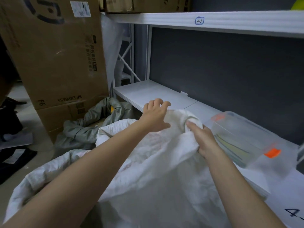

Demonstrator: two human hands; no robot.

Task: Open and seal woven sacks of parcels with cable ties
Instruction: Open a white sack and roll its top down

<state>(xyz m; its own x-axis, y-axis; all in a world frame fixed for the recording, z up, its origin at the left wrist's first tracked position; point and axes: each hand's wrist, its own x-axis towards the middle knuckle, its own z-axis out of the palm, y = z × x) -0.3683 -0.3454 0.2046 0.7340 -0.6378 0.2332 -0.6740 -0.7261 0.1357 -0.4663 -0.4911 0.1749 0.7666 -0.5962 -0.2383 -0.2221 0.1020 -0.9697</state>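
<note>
A large white woven sack [148,170] fills the lower middle of the head view, its top bunched into a neck near the shelf edge. My right hand [204,140] grips the gathered neck of the sack from the right. My left hand [155,115] hovers at the neck's left side with fingers spread and curled, touching the cloth without a clear hold. A clear plastic box [243,137] with orange clips stands on the shelf to the right and holds coloured cable ties. No tie is in either hand.
A white metal shelf [153,94] runs behind the sack, with a labelled beam [199,20] above. Big cardboard boxes [56,55] stand at the left. A grey-green sack [92,127] lies crumpled on the floor beside them. Dark items lie at the far left.
</note>
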